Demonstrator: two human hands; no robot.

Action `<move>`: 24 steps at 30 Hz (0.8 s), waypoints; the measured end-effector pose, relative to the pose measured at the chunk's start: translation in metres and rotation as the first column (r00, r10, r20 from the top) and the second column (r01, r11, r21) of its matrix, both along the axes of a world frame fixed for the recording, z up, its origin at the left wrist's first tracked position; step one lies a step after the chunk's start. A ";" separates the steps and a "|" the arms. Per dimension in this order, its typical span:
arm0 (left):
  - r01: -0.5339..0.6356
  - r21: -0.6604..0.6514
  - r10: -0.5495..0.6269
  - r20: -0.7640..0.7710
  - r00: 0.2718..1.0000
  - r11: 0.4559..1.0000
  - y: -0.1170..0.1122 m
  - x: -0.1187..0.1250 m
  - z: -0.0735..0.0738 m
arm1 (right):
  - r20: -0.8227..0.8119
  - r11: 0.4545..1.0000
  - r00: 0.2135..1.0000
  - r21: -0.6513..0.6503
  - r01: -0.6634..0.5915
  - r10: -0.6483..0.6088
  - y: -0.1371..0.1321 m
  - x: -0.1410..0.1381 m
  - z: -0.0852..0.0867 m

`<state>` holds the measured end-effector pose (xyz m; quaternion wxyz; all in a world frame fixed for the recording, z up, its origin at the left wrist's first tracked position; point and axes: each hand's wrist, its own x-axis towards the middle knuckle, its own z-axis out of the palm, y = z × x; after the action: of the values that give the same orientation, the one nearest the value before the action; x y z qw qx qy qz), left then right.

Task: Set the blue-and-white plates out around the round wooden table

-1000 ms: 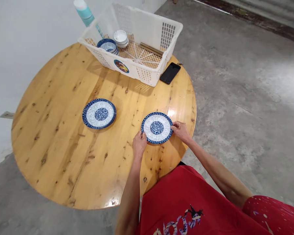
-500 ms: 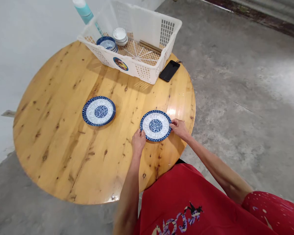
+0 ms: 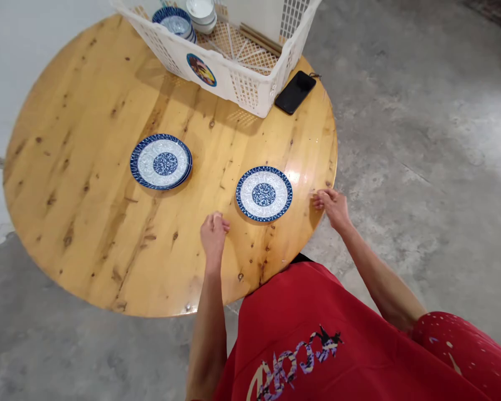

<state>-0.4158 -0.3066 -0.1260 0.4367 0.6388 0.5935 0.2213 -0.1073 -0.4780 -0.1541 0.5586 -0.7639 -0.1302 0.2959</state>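
Note:
A round plate (image 3: 264, 194) with a blue patterned rim and centre lies flat on the wooden table. Below and left of it is my left hand (image 3: 213, 234), apart from the rim, its fingers loosely bent and holding nothing. My right hand (image 3: 334, 208) hovers by the table's right edge, clear of the plate, with its fingers loosely apart and nothing in them. Farther left sits a small stack of matching plates (image 3: 165, 163); their edges show under the top one. Neither hand touches that stack.
A white plastic basket (image 3: 250, 92) stands at the back of the round table (image 3: 87, 239). Inside are blue-rimmed bowls (image 3: 174, 24), small white bowls (image 3: 201, 14) and thin brown sticks (image 3: 260, 39). A black phone (image 3: 295, 92) lies beside the basket, near the table's edge.
Both hands have let go of the single plate and moved apart, left hand leftward, right hand rightward. The plate stays on the table. The view has tilted down, so everything on the table sits higher.

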 end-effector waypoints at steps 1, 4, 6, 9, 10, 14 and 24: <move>-0.065 -0.001 0.065 0.039 0.997 0.998 -0.005 -0.014 0.001 | 0.005 0.999 0.999 -0.010 0.047 -0.047 -0.014 0.004 -0.001; -0.304 0.001 0.304 0.074 0.950 0.953 -0.028 -0.057 -0.003 | 0.015 0.983 0.985 -0.059 0.171 -0.171 -0.058 0.010 -0.005; -0.416 0.026 0.415 0.047 0.909 0.909 -0.050 -0.083 -0.007 | 0.002 0.966 0.971 -0.104 0.237 -0.238 -0.085 0.011 -0.010; -0.514 0.030 0.515 -0.043 0.856 0.857 -0.086 -0.110 -0.014 | -0.038 0.949 0.958 -0.154 0.275 -0.284 -0.111 0.008 -0.018; -0.537 0.018 0.537 -0.058 0.842 0.843 -0.098 -0.115 -0.016 | -0.051 0.948 0.957 -0.162 0.275 -0.287 -0.115 0.007 -0.020; -0.597 -0.046 0.595 -0.054 0.802 0.801 -0.132 -0.115 -0.018 | -0.085 0.958 0.962 -0.151 0.244 -0.258 -0.111 0.010 -0.022; -0.597 -0.016 0.593 -0.091 0.800 0.802 -0.168 -0.094 -0.003 | -0.111 0.991 0.987 -0.074 0.109 -0.117 -0.081 0.038 -0.030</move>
<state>-0.5095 -0.4745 -0.1289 0.3345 0.4190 0.7859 0.3081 -0.0692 -0.5587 -0.1844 0.5549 -0.7701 -0.0442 0.3115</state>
